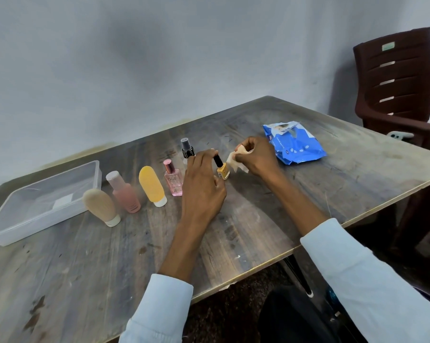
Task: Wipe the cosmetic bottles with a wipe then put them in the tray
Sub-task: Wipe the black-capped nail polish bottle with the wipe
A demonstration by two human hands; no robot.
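- My left hand (pixel 204 179) is pinching the yellow polish bottle (pixel 223 170) by its cap, steadying it.
- My right hand (pixel 254 154) is gripping the wipe (pixel 235 162), bunched for rubbing.

1. Worn, scratched grey-brown wooden table (pixel 246 219), stained near front-left edge.
2. Far left: clear rectangular plastic tray (pixel 1 233), white label inside.
3. Row beside tray, L to R: beige squeeze tube (pixel 100 206) on its white cap, pink ribbed bottle (pixel 125 194), yellow squeeze tube (pixel 151 185) cap-down, small pink glass perfume bottle (pixel 173 180), black-topped spray bottle (pixel 186 149), base hidden, prob. clear.
4. Small yellow nail-polish bottle (pixel 223 170) w/ black cap, base at table.
5. Far right: blue wet-wipes pack (pixel 295 144), flap open.
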